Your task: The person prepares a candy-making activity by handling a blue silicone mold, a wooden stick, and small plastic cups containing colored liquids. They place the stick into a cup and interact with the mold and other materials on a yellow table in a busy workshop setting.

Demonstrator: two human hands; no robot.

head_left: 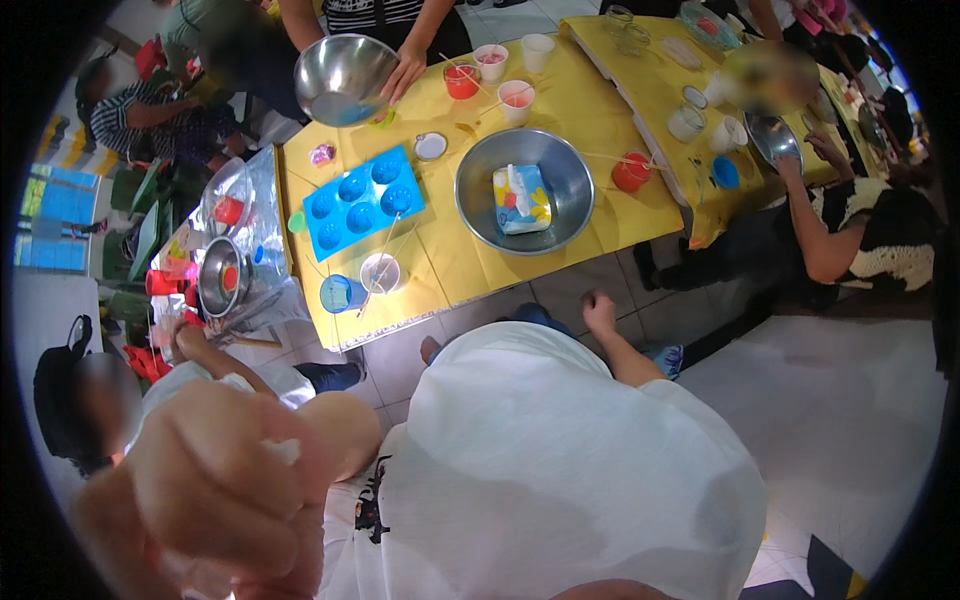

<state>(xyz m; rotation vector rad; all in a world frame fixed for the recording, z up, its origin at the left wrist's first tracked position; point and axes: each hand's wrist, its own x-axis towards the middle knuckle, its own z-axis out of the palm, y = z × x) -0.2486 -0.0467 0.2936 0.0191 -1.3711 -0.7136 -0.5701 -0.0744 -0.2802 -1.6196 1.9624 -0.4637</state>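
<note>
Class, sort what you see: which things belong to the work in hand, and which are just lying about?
In hand: left hand, clenched on a white scrap; blue mould; blue cup; steel bowl holding a packet.
Lying about: red cup; glass jars; tilted bowl.

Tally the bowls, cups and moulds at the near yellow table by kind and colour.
Steel bowls: 2, one of them held tilted by another person
Red cups: 2
White cups: 4
Blue cup: 1
Blue mould: 1
Total: 10
</note>
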